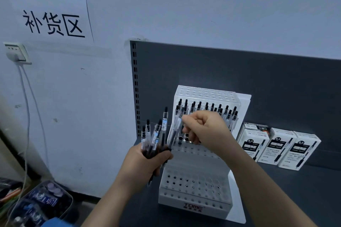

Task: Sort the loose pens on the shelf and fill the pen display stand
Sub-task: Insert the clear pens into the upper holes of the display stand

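Observation:
A white tiered pen display stand [195, 188] with rows of holes sits on the dark shelf [295, 190]. Its upper tier holds several black-capped pens [206, 107]; the lower tiers show bare holes. My left hand [145, 162] grips a bunch of clear-barrelled black pens [155, 134] upright, left of the stand. My right hand [203, 131] pinches a single pen [175, 131], tilted, over the left side of the stand's middle tier. Its lower tip is hidden among the bunch and my fingers.
Three white pen boxes [276, 147] stand on the shelf to the right of the stand, with a fourth behind. The dark back panel [258, 79] rises behind. At lower left, off the shelf, lies a pack of bottles [42, 202]. A socket with a cable [16, 53] is on the wall.

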The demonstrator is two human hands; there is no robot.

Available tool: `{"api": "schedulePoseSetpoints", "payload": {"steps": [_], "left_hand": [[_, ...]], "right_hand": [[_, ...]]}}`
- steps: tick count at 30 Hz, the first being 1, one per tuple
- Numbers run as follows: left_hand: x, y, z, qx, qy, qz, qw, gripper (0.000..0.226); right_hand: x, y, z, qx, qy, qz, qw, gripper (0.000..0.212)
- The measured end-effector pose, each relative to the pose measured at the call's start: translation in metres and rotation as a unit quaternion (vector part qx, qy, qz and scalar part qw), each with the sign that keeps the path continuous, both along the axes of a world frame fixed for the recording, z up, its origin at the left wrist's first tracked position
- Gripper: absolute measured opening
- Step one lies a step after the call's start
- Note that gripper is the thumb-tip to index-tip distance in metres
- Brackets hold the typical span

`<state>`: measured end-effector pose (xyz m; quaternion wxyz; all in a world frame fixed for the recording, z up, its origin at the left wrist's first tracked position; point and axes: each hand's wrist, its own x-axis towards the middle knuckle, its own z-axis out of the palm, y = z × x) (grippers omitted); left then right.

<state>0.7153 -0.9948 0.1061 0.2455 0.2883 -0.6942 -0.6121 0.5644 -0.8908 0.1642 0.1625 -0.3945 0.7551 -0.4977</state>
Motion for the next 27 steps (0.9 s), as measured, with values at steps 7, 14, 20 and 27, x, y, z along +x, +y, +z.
{"api": "schedulePoseSetpoints", "payload": {"steps": [7, 14, 20, 27], "left_hand": [[-0.006, 0.007, -0.004, -0.008, 0.01, 0.003, 1.0, 0.008], [-0.003, -0.002, -0.01, 0.011, 0.034, 0.048, 0.998, 0.005], [-0.004, -0.002, -0.016, 0.017, 0.035, 0.052, 0.998, 0.008], [0.0, -0.002, -0.015, 0.01, 0.036, 0.061, 0.997, 0.011]], "right_hand": [[-0.004, 0.011, 0.0, -0.074, -0.125, 0.029, 0.989, 0.015], [-0.027, 0.023, 0.008, -0.124, -0.054, -0.059, 0.989, 0.01], [-0.022, 0.014, 0.005, -0.07, 0.105, -0.073, 0.989, 0.012], [-0.02, 0.006, 0.007, 0.028, 0.203, -0.058, 0.977, 0.007]]}}
